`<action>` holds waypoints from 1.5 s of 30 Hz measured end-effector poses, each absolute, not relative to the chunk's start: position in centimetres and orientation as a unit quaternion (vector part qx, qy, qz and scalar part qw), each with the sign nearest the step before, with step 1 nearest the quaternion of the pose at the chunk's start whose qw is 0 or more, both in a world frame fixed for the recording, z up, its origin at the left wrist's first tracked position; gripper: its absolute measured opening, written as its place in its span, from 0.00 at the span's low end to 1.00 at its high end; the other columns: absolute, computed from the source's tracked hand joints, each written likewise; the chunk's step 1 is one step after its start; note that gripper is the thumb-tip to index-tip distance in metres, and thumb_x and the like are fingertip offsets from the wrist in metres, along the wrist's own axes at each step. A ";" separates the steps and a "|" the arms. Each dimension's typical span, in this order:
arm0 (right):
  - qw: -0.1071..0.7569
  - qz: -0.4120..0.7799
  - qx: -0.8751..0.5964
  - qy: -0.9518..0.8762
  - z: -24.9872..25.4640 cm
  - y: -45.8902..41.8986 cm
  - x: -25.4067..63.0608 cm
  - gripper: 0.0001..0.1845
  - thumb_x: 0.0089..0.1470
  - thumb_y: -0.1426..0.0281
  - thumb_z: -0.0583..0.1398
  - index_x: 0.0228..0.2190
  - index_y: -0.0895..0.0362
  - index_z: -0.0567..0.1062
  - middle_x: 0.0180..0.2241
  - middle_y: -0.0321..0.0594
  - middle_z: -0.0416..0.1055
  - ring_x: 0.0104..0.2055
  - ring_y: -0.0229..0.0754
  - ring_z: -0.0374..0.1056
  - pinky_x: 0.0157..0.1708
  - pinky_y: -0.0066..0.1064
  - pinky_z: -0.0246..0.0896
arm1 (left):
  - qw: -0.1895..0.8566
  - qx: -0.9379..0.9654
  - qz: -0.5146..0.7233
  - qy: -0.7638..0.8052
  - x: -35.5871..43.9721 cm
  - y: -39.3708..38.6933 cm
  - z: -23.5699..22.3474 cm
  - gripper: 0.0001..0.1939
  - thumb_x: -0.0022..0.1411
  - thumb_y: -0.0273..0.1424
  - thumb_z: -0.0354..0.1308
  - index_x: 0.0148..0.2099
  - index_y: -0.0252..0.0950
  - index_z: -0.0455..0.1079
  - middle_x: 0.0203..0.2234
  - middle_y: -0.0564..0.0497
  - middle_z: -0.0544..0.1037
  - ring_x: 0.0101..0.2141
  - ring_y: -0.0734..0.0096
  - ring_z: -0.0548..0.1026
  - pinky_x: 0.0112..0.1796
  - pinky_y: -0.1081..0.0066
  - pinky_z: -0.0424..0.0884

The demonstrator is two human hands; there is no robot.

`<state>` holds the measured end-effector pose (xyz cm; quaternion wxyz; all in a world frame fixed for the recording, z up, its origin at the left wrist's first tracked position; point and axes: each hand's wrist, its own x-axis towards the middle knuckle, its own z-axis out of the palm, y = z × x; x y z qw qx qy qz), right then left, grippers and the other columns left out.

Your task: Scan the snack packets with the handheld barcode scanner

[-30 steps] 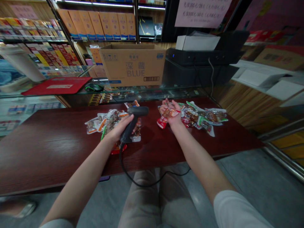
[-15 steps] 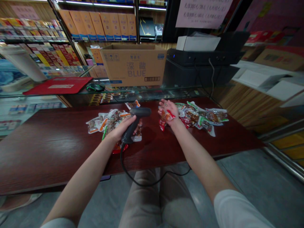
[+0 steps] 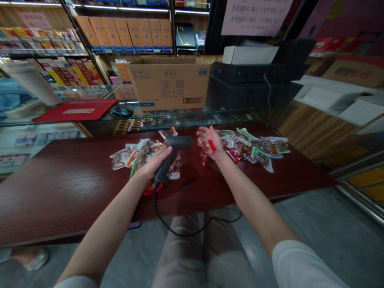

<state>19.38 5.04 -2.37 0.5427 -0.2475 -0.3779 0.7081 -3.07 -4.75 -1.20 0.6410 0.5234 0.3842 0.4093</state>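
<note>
My left hand (image 3: 156,161) is wrapped around the handle of a black barcode scanner (image 3: 179,141). The scanner's head points right, toward my other hand, and its cable loops down over my lap. In my right hand (image 3: 216,140), turned palm up, lies a small red snack packet (image 3: 206,150); thumb and fingers partly curl about it. Under and behind the scanner spreads a pile of snack packets (image 3: 132,155) in clear, orange and green wrapping. Another heap of packets (image 3: 247,147) lies just right of my right hand.
A dark red-brown wooden table (image 3: 78,180) carries both piles. Behind it, a glass counter holds a cardboard box (image 3: 169,86), a computer mouse (image 3: 121,112), a red mat (image 3: 75,110) and a black printer-like machine (image 3: 258,74). Someone's foot (image 3: 37,258) shows at lower left.
My right hand has shifted slightly left and turned a little, with the red packet in it. The scanner stays almost in place. At lower left the other person's foot has moved.
</note>
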 end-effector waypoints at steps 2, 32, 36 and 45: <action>0.546 0.701 -0.253 -0.384 -2.3 4.9 19.4 0.23 0.58 0.46 0.59 0.39 0.52 0.69 0.29 0.34 0.72 0.20 0.32 0.61 0.18 0.24 0.55 | 0.640 0.532 0.410 0.374 -3.1 -4.7 -1.2 0.34 0.55 0.59 0.62 0.43 0.30 0.72 0.16 0.53 0.70 0.17 0.76 0.65 0.19 0.75 0.59; 0.465 0.379 -0.373 -0.707 -4.4 6.3 20.5 0.17 0.45 0.58 0.69 0.33 0.56 0.77 0.33 0.39 0.76 0.36 0.42 0.70 0.41 0.37 0.67 | 0.669 0.444 0.503 0.318 -5.3 -4.0 -0.2 0.27 0.54 0.54 0.65 0.40 0.33 0.73 0.17 0.53 0.68 0.17 0.75 0.65 0.17 0.76 0.63; 0.568 0.235 -0.418 -0.669 -3.3 7.3 22.9 0.15 0.54 0.57 0.63 0.38 0.56 0.76 0.33 0.39 0.73 0.36 0.43 0.69 0.40 0.36 0.67 | 0.667 0.426 0.513 0.333 -5.2 -4.1 0.1 0.26 0.54 0.53 0.65 0.40 0.34 0.72 0.17 0.54 0.68 0.16 0.74 0.66 0.16 0.76 0.63; 0.471 -0.022 -0.587 -0.657 -2.1 6.8 27.5 0.11 0.63 0.69 0.54 0.41 0.57 0.75 0.47 0.52 0.68 0.48 0.51 0.68 0.50 0.42 0.63 | 0.672 0.429 0.498 0.341 -5.0 -4.3 0.3 0.28 0.52 0.54 0.66 0.40 0.34 0.71 0.18 0.55 0.68 0.17 0.75 0.66 0.17 0.75 0.63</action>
